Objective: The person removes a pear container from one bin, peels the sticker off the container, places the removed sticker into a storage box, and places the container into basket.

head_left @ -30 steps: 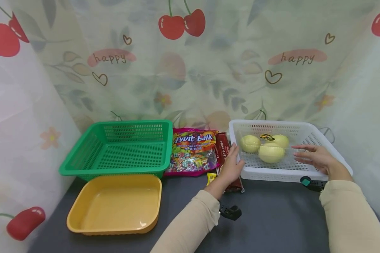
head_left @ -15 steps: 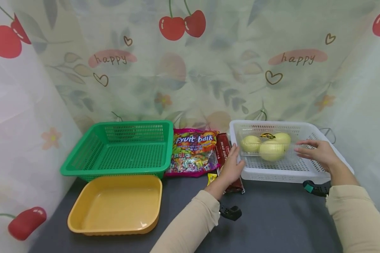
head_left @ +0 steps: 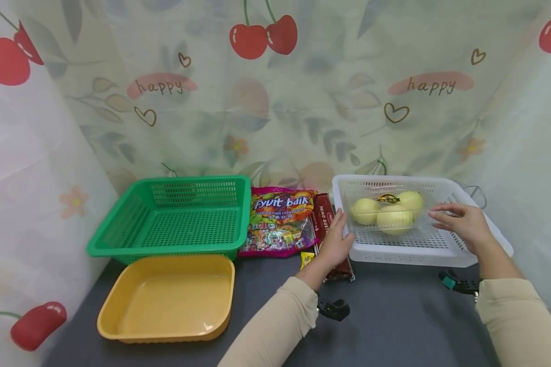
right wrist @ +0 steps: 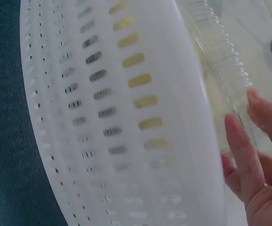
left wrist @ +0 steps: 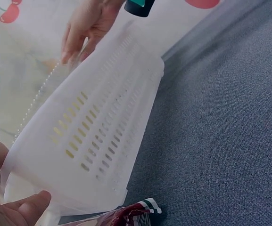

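A white plastic basket (head_left: pixel 397 256) stands at the right, with a clear plastic box (head_left: pixel 420 224) of pale yellow-green round fruits (head_left: pixel 394 219) in it. My right hand (head_left: pixel 461 224) pinches the right edge of this box; in the right wrist view, thumb and fingers (right wrist: pixel 242 155) lie about its clear rim. My left hand (head_left: pixel 337 242) rests against the basket's left side, its fingers fairly straight. In the left wrist view, the left thumb (left wrist: pixel 29 207) lies beside the outer wall of the basket. Part of the box's underside is hidden by the basket wall.
A green basket (head_left: pixel 193 224) stands at the back left, behind a yellow tub (head_left: pixel 165 306). Between the baskets lie a fruit chew bag (head_left: pixel 280 219), a dark red Primo Gusto packet (head_left: pixel 323 211) and a small yellow wrapper (head_left: pixel 306 258). A printed curtain (head_left: pixel 312 102) hangs behind.
My right hand has closed from spread fingers to a pinch on the box's edge. The box and fruits have shifted slightly right. My left hand has stayed at the basket's side.
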The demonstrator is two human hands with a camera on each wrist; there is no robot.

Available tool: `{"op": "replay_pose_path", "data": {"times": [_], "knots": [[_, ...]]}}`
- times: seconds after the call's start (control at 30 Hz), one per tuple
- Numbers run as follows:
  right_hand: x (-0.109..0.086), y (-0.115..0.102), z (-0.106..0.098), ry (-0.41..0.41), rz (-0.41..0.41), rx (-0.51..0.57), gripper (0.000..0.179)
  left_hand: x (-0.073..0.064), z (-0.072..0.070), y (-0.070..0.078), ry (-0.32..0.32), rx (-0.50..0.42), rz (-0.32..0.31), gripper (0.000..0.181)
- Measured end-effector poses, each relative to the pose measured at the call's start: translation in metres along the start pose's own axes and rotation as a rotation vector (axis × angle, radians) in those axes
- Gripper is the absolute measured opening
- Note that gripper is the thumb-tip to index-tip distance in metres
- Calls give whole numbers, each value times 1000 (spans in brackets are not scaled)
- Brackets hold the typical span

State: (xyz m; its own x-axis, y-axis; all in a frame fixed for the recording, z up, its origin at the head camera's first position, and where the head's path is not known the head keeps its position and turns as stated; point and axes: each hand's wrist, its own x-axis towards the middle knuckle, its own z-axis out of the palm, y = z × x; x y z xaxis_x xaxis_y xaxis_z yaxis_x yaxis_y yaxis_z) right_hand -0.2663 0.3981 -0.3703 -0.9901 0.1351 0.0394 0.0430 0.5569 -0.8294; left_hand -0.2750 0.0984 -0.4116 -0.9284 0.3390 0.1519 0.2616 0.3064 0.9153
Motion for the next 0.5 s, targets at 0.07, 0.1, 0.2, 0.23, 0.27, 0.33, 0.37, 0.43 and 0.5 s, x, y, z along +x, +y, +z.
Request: {"op": "replay_pose_path", "data": {"times": [0.07, 0.1, 0.2, 0.23, 0.27, 0.33, 0.37, 0.43, 0.5], "knots": [[-3, -2, -1, -16, 4, -42, 55, 0, 0, 0, 3, 3, 2, 55], [-4, -3, -2, -27, 8, -62, 60, 0, -1, -1, 4, 3, 3, 55], [-6, -2, -3, -51, 12, -75, 63, 0, -1, -2, 5, 4, 6, 55], [-6, -1, -3, -50, 11, -55, 61, 1, -1, -2, 4, 5, 7, 55], [-6, 0, -2, -43, 9, -36, 56, 1, -1, -3, 1, 4, 8, 56], [-7, 2, -1, -20, -13, 10, 42, 1, -1, -3, -6, 4, 12, 56], [-8, 3, 0, -4, -24, 31, 33, 1, -1, -3, -10, 2, 10, 55], [-10, 2, 1, 35, -40, 65, 18, 1, -1, -2, -14, 3, 12, 55], [-11, 1, 3, 74, -44, 85, 8, 1, -1, -1, -18, -3, 11, 55]]}}
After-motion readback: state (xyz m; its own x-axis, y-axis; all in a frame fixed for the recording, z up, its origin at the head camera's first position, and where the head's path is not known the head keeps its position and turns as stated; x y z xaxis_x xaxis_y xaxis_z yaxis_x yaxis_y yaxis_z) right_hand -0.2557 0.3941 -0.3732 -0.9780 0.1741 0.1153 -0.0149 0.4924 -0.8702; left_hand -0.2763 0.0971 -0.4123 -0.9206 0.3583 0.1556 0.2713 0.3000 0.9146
